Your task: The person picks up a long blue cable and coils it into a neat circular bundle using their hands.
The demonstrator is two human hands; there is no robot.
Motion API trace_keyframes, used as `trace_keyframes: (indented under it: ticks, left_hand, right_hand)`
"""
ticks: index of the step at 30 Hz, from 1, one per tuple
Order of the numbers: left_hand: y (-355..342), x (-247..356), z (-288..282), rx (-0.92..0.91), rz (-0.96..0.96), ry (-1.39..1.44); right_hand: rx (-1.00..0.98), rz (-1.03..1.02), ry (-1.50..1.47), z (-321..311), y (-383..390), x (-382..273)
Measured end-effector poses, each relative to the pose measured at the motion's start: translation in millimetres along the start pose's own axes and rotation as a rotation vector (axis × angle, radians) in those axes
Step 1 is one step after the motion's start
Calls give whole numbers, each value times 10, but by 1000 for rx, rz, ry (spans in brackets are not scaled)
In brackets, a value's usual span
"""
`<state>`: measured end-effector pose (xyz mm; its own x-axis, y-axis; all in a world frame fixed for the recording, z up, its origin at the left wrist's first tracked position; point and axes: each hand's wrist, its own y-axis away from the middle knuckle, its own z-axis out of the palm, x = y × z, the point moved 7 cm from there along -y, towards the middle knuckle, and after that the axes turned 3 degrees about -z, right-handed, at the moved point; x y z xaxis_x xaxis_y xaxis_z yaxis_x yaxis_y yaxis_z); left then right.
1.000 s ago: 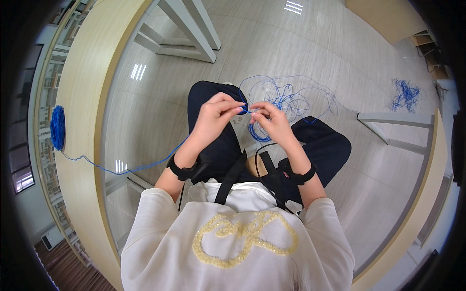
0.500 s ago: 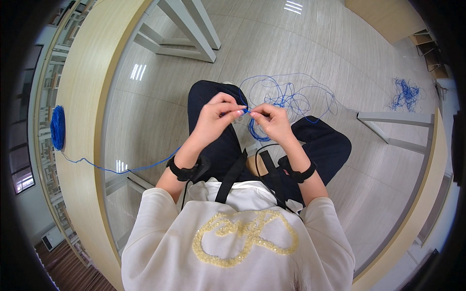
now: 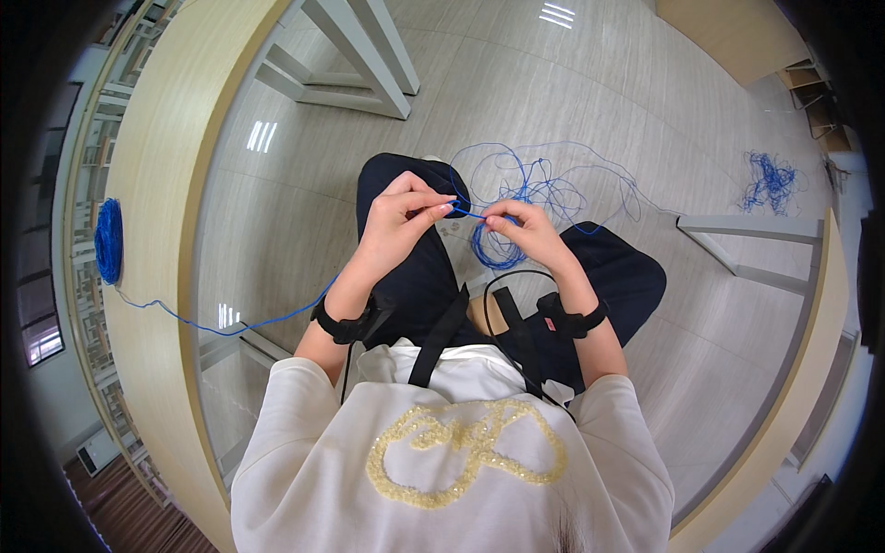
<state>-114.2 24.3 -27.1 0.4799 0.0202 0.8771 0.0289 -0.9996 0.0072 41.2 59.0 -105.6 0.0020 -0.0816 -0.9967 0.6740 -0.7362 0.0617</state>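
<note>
A short taut length of blue cord point(image 3: 471, 214) spans the gap between my two hands above my lap. My left hand point(image 3: 398, 221) pinches one end of that span, where a small loop shows at the fingertips. Thumb and forefinger of my right hand point(image 3: 526, 229) pinch the other end. Below the right hand hangs or lies a round coil of blue cord point(image 3: 491, 255); its support is partly hidden. Loose blue loops point(image 3: 553, 192) spread over the floor beyond. Another strand point(image 3: 241, 327) runs from behind my left forearm to the table on the left.
A wound blue cord bundle point(image 3: 109, 241) rests on the left wooden table point(image 3: 157, 184). A blue tangle point(image 3: 771, 182) lies on the floor at far right, near a second table point(image 3: 834, 276). White table legs point(image 3: 364, 64) stand ahead and at the right.
My hands have drawn apart, the left slightly left and the right slightly right and down. More of the blue cord now shows stretched between them.
</note>
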Motion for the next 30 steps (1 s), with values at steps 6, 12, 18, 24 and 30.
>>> trace_keyframes:
  ticks: [6, 12, 18, 24, 30]
  left_hand:
    - [-11, 33, 7, -17, 10, 47]
    - [-11, 52, 120, -52, 75, 105]
    - [-35, 59, 64, 23, 15, 27]
    - [18, 101, 120, 5, 93, 39]
    - [-57, 1, 55, -94, -218, 157]
  right_hand:
    - [138, -67, 80, 4, 18, -129]
    - [161, -139, 213, 137, -20, -348]
    - [202, -121, 103, 174, -75, -334]
    - [195, -132, -129, 224, -80, -258]
    - [110, -98, 67, 195, -41, -202]
